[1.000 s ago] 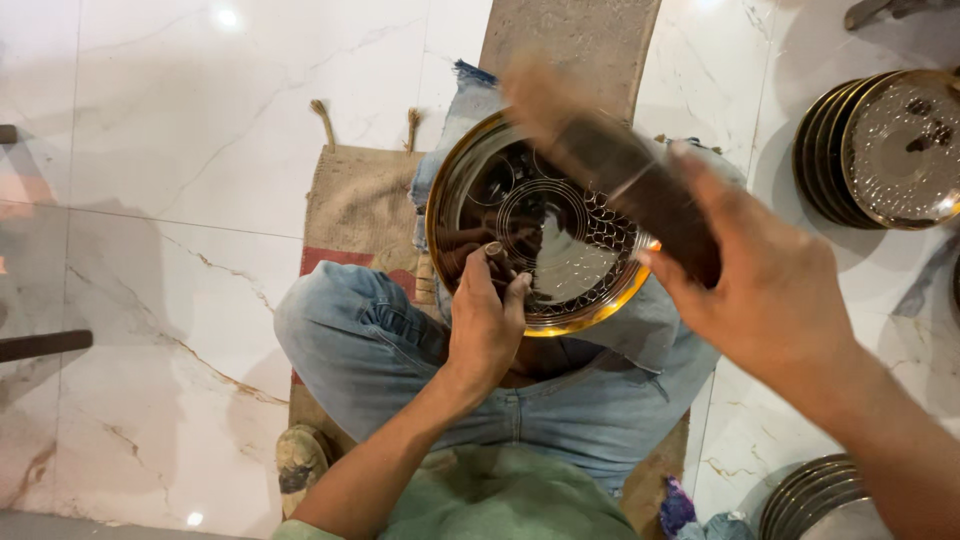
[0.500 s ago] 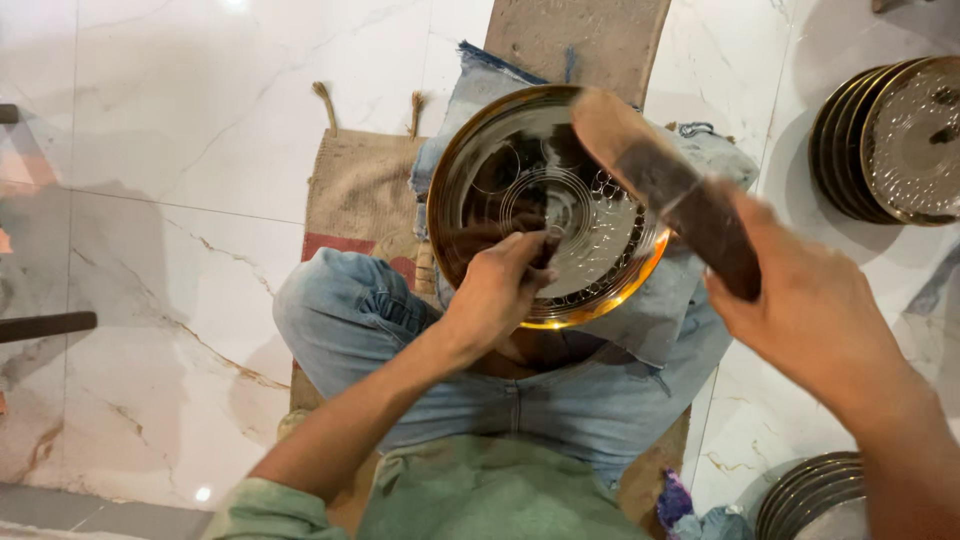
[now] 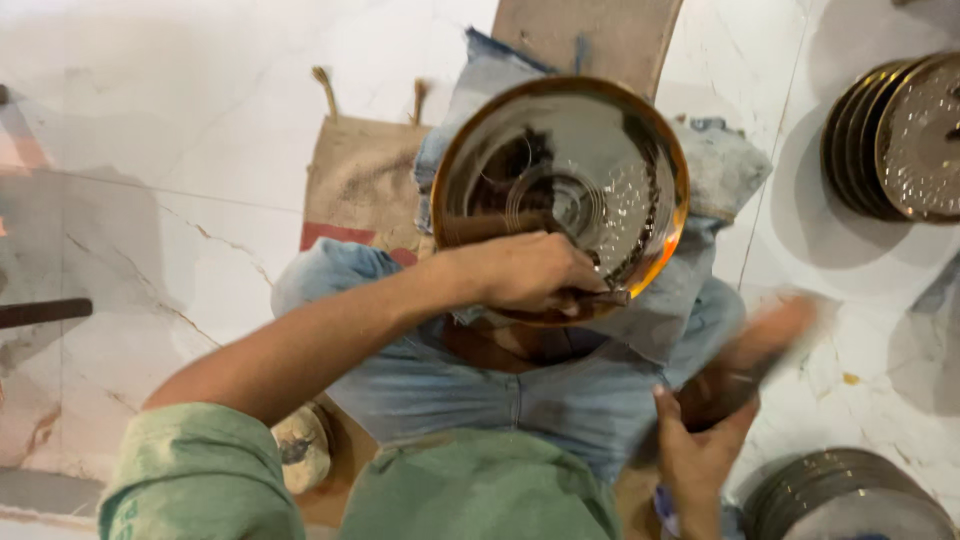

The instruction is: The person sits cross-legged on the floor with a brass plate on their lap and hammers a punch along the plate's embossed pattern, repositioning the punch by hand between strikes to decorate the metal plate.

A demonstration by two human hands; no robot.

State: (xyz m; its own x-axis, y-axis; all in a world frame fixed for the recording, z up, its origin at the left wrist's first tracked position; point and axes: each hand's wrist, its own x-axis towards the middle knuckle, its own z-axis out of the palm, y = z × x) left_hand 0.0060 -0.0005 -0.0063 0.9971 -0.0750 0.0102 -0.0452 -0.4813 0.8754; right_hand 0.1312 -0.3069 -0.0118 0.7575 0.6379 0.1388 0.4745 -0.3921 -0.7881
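A round brass plate (image 3: pixel 560 160) with a patterned centre and a golden rim rests on my lap over a denim cloth (image 3: pixel 700 170). My left hand (image 3: pixel 525 270) lies across the plate's near edge, fingers closed on a thin dark metal tool (image 3: pixel 600 296) that touches the plate. My right hand (image 3: pixel 700 450) is low at the right, beside my knee, gripping a brown wooden mallet (image 3: pixel 760 345) that is blurred by motion.
I sit cross-legged in jeans on a burlap sack (image 3: pixel 355 185) on a white marble floor. A stack of metal plates (image 3: pixel 895 135) stands at the upper right, another stack (image 3: pixel 850 495) at the lower right. A dark bar (image 3: pixel 45 312) lies at the left.
My right hand has swung the mallet down from above the plate to beside my right knee. My left hand stays on the plate with the tool.
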